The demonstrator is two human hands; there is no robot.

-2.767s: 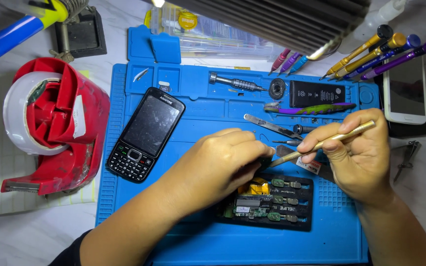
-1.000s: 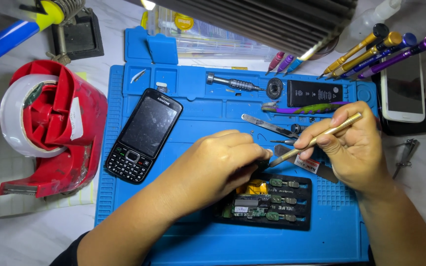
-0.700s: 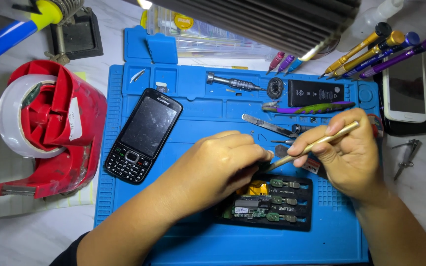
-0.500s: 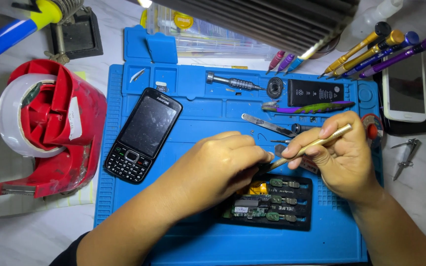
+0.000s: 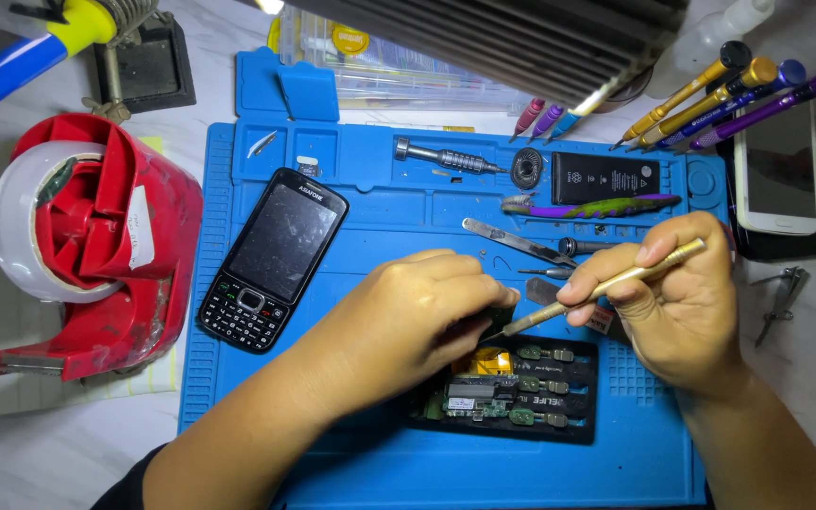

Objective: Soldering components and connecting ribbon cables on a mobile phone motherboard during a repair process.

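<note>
Biggest thing here is the blue work mat (image 5: 380, 203), and at its 6 o'clock sits the opened phone (image 5: 512, 389) — back off, circuit board showing, yellow patch up top. At 9 o'clock, off the mat, there's a red tape dispenser (image 5: 96, 246); a black keypad phone (image 5: 273, 258) lies around 10 o'clock.

The left hand (image 5: 408, 312) is curled down, fingers pinching the top edge of the opened phone to steady it. The right hand (image 5: 677, 302) is closed around a brass-coloured pry tool (image 5: 606, 286), held like a pen, tip touching that top edge beside the left fingertips (exact contact point is hidden).

Looks like the prying stage — working something loose from the board. Next move probably calls for gentle leverage and a firm hold, since a slip could scrape the components just below.
</note>
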